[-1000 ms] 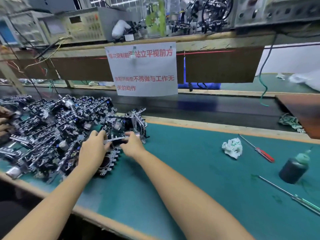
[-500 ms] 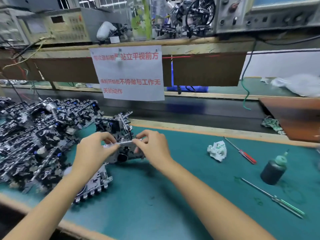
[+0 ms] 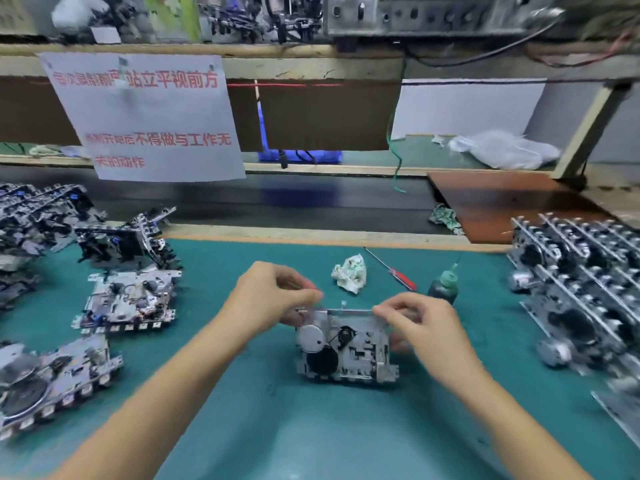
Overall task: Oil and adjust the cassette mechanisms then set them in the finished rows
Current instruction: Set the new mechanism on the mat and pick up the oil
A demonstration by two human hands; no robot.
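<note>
**Both hands hold one mechanism at mid-desk**

The left hand (image 3: 273, 292) and right hand (image 3: 420, 327) pinch the top edge of a cassette mechanism (image 3: 344, 344) with curled fingers, over the green desk (image 3: 311, 427) (whether it rests there is unclear). Finished rows (image 3: 581, 289) stand right; an oil bottle (image 3: 445, 284) sits just behind.

Metal cassette mechanism (image 3: 346, 344), flywheel side up, above teal mat (image 3: 277, 427)
</note>
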